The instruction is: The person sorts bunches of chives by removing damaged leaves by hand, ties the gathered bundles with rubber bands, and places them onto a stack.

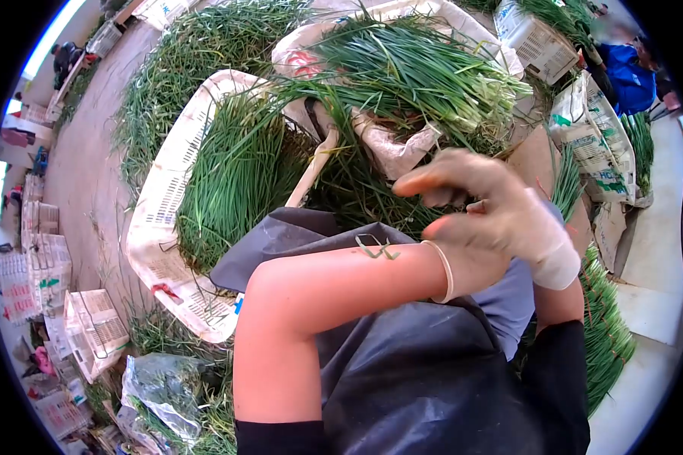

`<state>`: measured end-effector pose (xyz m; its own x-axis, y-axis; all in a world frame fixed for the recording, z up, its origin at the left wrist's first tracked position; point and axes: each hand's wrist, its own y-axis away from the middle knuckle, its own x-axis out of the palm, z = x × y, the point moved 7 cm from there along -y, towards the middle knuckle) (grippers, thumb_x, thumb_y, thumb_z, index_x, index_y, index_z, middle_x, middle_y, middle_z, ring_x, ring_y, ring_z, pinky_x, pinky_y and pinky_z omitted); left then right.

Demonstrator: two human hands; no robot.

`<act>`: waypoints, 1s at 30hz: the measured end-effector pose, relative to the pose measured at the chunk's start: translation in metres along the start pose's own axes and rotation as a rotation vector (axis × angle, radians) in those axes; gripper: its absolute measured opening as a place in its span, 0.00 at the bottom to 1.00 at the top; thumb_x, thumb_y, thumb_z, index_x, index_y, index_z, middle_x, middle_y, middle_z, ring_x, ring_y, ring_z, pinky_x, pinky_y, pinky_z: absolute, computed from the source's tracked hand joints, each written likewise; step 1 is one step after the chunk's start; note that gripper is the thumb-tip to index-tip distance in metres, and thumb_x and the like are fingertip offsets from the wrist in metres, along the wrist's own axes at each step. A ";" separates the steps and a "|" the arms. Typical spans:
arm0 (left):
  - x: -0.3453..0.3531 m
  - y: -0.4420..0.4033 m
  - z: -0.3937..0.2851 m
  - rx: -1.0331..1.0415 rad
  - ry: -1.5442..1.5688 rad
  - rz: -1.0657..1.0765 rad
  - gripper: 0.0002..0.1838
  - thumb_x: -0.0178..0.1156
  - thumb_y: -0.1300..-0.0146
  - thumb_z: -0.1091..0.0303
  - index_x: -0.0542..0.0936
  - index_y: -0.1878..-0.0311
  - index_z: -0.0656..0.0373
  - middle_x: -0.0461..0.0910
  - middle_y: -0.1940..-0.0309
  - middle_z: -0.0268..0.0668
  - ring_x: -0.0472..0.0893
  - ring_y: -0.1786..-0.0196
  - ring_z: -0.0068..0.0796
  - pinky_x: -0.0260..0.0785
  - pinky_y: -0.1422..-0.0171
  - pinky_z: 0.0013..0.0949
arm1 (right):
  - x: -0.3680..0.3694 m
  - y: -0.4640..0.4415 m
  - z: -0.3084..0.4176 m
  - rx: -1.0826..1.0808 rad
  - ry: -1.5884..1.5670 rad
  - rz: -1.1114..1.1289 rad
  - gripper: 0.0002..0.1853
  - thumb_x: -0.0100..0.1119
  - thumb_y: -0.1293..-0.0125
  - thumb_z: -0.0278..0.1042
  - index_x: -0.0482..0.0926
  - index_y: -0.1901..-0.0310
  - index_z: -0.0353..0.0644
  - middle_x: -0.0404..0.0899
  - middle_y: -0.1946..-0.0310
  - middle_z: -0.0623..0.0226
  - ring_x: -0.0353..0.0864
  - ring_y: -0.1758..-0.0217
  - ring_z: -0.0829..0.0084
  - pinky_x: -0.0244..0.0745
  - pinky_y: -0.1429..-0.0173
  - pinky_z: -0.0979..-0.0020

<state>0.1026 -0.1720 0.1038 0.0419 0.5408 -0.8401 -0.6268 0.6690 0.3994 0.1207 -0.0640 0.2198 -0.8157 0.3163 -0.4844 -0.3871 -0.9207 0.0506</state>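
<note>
hands [501, 203] overlap near green stalks [432, 72], right [505, 199] half open, left [474, 265] unreadable, any hold unclear.

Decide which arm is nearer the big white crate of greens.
Left: the left arm bends close beside the crate; the right arm is farther off, across the black apron.

Brownish floor [87, 205], white plastic crate [153, 208], heaped green leaves [163, 83]

Bright, hands [501, 205] motion-blurred, edges warped
</note>
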 end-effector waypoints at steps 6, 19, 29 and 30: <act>0.010 -0.010 -0.006 -0.017 0.055 0.001 0.14 0.64 0.55 0.63 0.83 0.64 0.54 0.81 0.67 0.33 0.78 0.65 0.35 0.66 0.67 0.42 | 0.055 -0.018 -0.008 0.123 -0.213 0.248 0.11 0.63 0.44 0.34 0.80 0.63 0.36 0.78 0.68 0.65 0.75 0.61 0.76 0.71 0.55 0.73; 0.069 0.071 0.059 -0.408 1.109 -0.240 0.13 0.61 0.49 0.61 0.78 0.65 0.61 0.78 0.68 0.48 0.77 0.60 0.50 0.68 0.55 0.47 | -0.049 0.016 -0.228 0.516 0.854 -0.394 0.18 0.51 0.38 0.48 0.78 0.57 0.43 0.80 0.60 0.57 0.78 0.56 0.57 0.71 0.53 0.62; 0.173 0.062 0.056 -0.975 2.479 -1.002 0.09 0.56 0.38 0.68 0.78 0.56 0.59 0.78 0.69 0.29 0.75 0.66 0.17 0.65 0.61 0.19 | -0.028 -0.051 -0.249 0.279 0.488 -0.610 0.09 0.54 0.42 0.39 0.79 0.62 0.47 0.80 0.73 0.58 0.81 0.66 0.56 0.75 0.61 0.61; 0.180 0.059 0.050 -0.983 2.494 -0.982 0.09 0.56 0.38 0.68 0.78 0.56 0.59 0.78 0.69 0.29 0.75 0.66 0.17 0.65 0.61 0.19 | -0.017 -0.039 -0.241 0.180 0.337 -0.566 0.10 0.55 0.42 0.40 0.80 0.61 0.48 0.80 0.73 0.59 0.81 0.66 0.57 0.75 0.61 0.61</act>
<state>0.1118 -0.0092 -0.0055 0.3881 -0.8603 0.3306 -0.8903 -0.2573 0.3757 0.2533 -0.0886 0.0153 -0.2995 0.6223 -0.7232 -0.8040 -0.5727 -0.1599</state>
